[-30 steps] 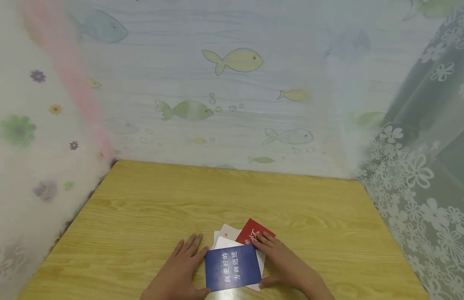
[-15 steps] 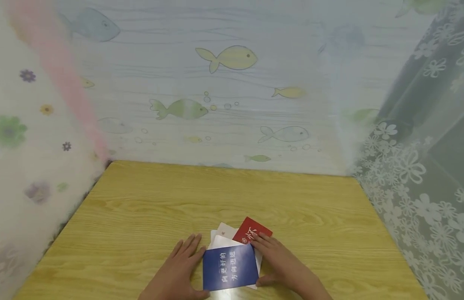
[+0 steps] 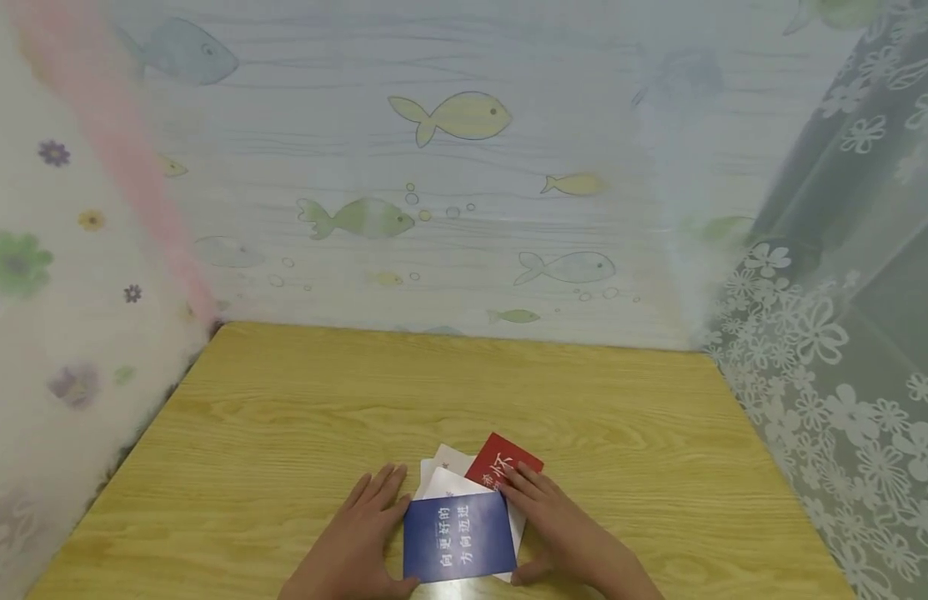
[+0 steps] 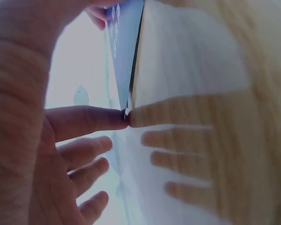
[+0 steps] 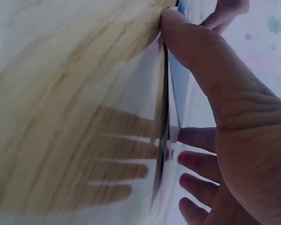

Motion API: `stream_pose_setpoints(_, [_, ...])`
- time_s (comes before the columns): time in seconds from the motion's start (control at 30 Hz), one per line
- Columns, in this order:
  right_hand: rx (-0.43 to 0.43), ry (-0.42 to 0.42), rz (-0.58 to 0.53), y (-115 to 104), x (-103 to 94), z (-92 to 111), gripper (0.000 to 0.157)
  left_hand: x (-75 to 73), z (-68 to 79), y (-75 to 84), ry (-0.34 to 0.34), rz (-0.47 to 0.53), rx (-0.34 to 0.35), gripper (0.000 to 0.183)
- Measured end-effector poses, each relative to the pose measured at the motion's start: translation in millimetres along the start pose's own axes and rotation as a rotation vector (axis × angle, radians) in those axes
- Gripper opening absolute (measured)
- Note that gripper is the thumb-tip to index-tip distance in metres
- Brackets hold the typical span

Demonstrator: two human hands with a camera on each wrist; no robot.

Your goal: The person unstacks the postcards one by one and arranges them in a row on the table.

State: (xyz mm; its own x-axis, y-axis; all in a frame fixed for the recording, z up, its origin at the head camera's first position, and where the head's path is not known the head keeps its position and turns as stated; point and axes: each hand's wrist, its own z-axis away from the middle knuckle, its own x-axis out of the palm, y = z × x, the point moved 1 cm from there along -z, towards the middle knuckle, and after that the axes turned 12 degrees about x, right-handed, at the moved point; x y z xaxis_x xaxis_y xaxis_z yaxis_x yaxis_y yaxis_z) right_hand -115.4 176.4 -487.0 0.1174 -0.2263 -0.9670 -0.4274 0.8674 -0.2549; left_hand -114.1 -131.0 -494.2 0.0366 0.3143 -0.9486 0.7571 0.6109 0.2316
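A dark blue card [image 3: 459, 537] with white characters lies on top of a loose, fanned stack at the table's near edge. Beneath it a white card [image 3: 456, 481], a cream card [image 3: 452, 456] and a red card [image 3: 518, 454] stick out at differing angles. My left hand [image 3: 354, 533] spans the blue card's left side, index finger at the far corner and thumb at the near one. My right hand [image 3: 569, 529] touches the stack's right side, fingertips over the red card, thumb by the near right corner. Both wrist views show fairly straight fingers at the card edges.
The wood-grain table [image 3: 321, 392] stretches away to a curtain-like backdrop [image 3: 464, 192] printed with fish. Floral fabric [image 3: 73, 317] stands along the left side, and lace with white flowers [image 3: 839, 350] along the right. Hand shadows fall on the tabletop in both wrist views.
The head view has shifted slightly, so the scene sits a little further left. Slightly more of the white card shows beyond the blue card. Both hands stay nearly still.
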Motion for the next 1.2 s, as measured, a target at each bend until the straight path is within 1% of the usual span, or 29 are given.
stream_pose_setpoints(0.07, [0.006, -0.003, -0.012, 0.2, 0.1, 1.0, 0.107, 0.3, -0.3, -0.5, 0.009, -0.025, 0.018, 0.089])
stream_pose_setpoints(0.2, [0.015, 0.005, -0.027, 0.7, -0.1, 2.1, 0.105, 1.3, -0.7, -3.1, 0.029, -0.062, 0.047, 0.088])
stream_pose_setpoints(0.3, [0.008, 0.037, -0.025, 1.0, 0.2, 2.3, 0.103, 1.9, 0.8, -6.0, 0.081, -0.096, 0.074, 0.086])
stream_pose_setpoints(0.4, [0.004, 0.066, -0.048, 2.3, -0.3, 2.6, 0.102, 1.3, 2.6, -8.4, 0.142, -0.126, 0.097, 0.086])
stream_pose_setpoints(0.47, [0.012, 0.073, -0.077, 3.8, -1.4, 3.0, 0.102, -0.2, 3.6, -9.2, 0.164, -0.125, 0.105, 0.088])
stream_pose_setpoints(0.53, [0.020, 0.069, -0.109, 5.2, -2.8, 2.9, 0.102, -2.6, 4.0, -9.6, 0.155, -0.102, 0.097, 0.091])
stream_pose_setpoints(0.7, [0.041, 0.048, -0.168, 7.5, -3.8, 1.9, 0.104, -6.1, 3.4, -10.7, 0.101, -0.027, 0.046, 0.098])
stream_pose_setpoints(0.8, [0.037, 0.057, -0.184, 8.0, -3.7, 1.0, 0.104, -6.3, 2.8, -12.0, 0.098, -0.013, 0.036, 0.100])
stream_pose_setpoints(0.9, [0.010, 0.090, -0.178, 8.2, -2.7, 0.1, 0.105, -6.6, 3.7, -13.1, 0.108, -0.018, 0.041, 0.101])
stream_pose_setpoints(0.97, [-0.012, 0.117, -0.175, 8.5, -2.7, -0.9, 0.105, -6.9, 4.1, -14.0, 0.132, -0.032, 0.056, 0.101])
stream_pose_setpoints(1.07, [-0.029, 0.149, -0.184, 8.8, -3.6, -2.1, 0.105, -8.3, 4.6, -15.3, 0.193, -0.063, 0.092, 0.104])
stream_pose_setpoints(1.2, [-0.007, 0.161, -0.218, 9.0, -6.2, -3.5, 0.105, -12.0, 3.9, -17.8, 0.264, -0.089, 0.140, 0.106])
